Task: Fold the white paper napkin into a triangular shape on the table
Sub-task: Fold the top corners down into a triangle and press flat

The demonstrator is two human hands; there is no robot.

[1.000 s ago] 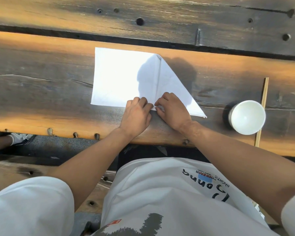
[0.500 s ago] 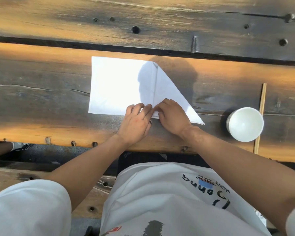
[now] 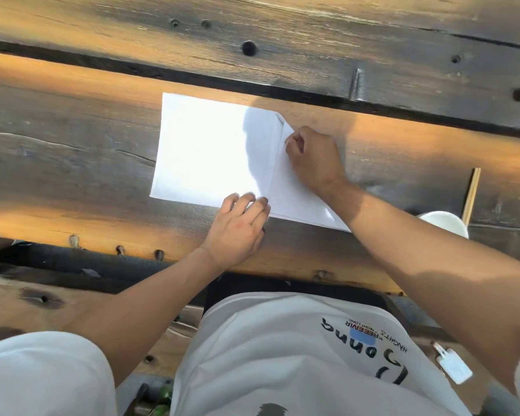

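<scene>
The white paper napkin (image 3: 207,151) lies flat on the wooden table (image 3: 72,139), its right part folded over into a slanted flap. My left hand (image 3: 237,229) rests at the napkin's near edge, with straight fingertips pressing down where the flap's edge meets that edge. My right hand (image 3: 315,157) sits on the flap near its far corner, fingers curled, thumb and forefinger pinching the paper at the fold. My right forearm hides the flap's near right tip.
A white cup (image 3: 445,223) stands to the right, half hidden by my right forearm, with a thin wooden stick (image 3: 472,193) beside it. A dark gap (image 3: 132,67) between planks runs just beyond the napkin. The table's near edge is close below my left hand.
My right hand has slid from the napkin's near edge, beside the left hand, up along the fold to the flap's far corner. The left hand has stayed where it was.
</scene>
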